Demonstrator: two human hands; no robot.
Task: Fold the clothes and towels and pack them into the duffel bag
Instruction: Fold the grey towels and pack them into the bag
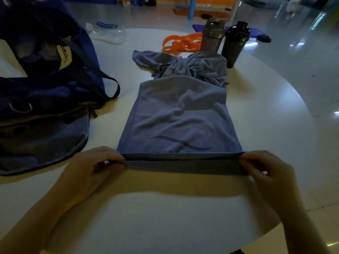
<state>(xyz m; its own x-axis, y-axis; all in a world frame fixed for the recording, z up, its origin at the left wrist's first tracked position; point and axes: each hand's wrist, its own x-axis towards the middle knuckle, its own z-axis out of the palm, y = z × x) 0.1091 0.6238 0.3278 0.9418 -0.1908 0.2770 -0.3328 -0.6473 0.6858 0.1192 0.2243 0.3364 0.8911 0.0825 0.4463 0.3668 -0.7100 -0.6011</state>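
While both hands pinch its near corners, the towel (180, 114) lies stretched down the middle of the table (266, 114) — a long strip of soft, nubbly blue-grey terry with a stitched hem and a dark wave logo near the person's end. Its long axis runs straight away from the person; the near edge is pulled taut and lifted slightly, the middle is rumpled, and the far end is bunched in a heap against two bottles. The left hand (99, 162) grips the left corner between thumb and curled fingers; the right hand (264, 166) does the same at the right corner, so the hem spans the gap between them.

To the left, just beside the towel, sits the bag (42, 85) — floppy navy fabric, mouth gaping, straps looping out over the tabletop. Beyond the heap stand the shaker bottles (224, 40), dark smooth plastic, upright and touching the cloth. Orange bands (180, 43) lie flat near them. The table is round, white and glossy.
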